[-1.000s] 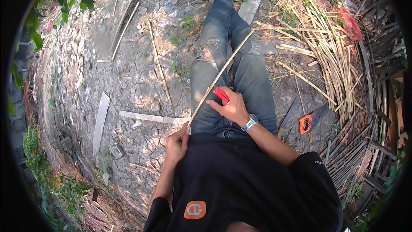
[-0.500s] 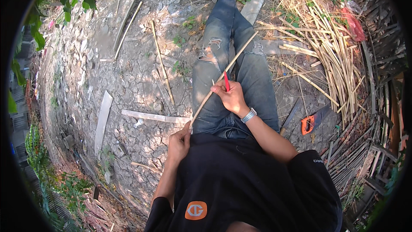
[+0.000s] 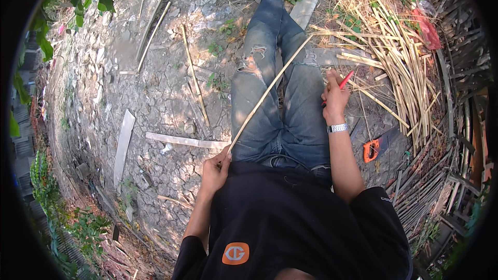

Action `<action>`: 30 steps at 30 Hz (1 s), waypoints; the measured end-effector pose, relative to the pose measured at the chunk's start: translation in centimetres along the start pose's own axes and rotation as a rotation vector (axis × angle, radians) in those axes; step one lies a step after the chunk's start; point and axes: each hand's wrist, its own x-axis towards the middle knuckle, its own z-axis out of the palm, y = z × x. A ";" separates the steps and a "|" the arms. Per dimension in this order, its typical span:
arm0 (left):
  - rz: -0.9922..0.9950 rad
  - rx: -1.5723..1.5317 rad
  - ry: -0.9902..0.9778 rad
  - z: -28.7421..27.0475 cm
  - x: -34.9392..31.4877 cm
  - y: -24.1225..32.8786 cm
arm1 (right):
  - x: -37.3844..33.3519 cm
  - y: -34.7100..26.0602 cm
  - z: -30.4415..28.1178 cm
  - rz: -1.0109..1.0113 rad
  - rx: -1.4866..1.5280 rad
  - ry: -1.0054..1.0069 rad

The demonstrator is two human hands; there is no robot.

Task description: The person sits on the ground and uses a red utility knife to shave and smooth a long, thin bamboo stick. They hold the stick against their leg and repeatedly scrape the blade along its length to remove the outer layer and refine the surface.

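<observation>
My left hand [image 3: 215,172] pinches the lower end of a long, thin bamboo strip [image 3: 267,92] beside my left hip. The strip slants up across my thighs, slightly bowed, and its far end lies over my right knee. Off to the right of my right thigh, my right hand [image 3: 336,96] is closed around a slim red tool [image 3: 346,79]. The fingers hide much of this tool, so its exact kind is unclear. My right hand is apart from the strip.
A large heap of bamboo strips [image 3: 407,67] lies to the right. Below it rests a handsaw [image 3: 381,145] with an orange handle. Flat pale slats [image 3: 124,142] and loose sticks [image 3: 195,75] lie on the cracked ground at left. A board [image 3: 308,2] is near my feet.
My right hand has let go of the strip's middle and swung right, past my thigh, with the red tool still in it. My left hand keeps its grip on the strip.
</observation>
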 end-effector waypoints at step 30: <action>0.126 0.064 -0.042 2.4 5.8 4.8 | -12.0 4.4 3.7 -0.619 -1.167 -0.799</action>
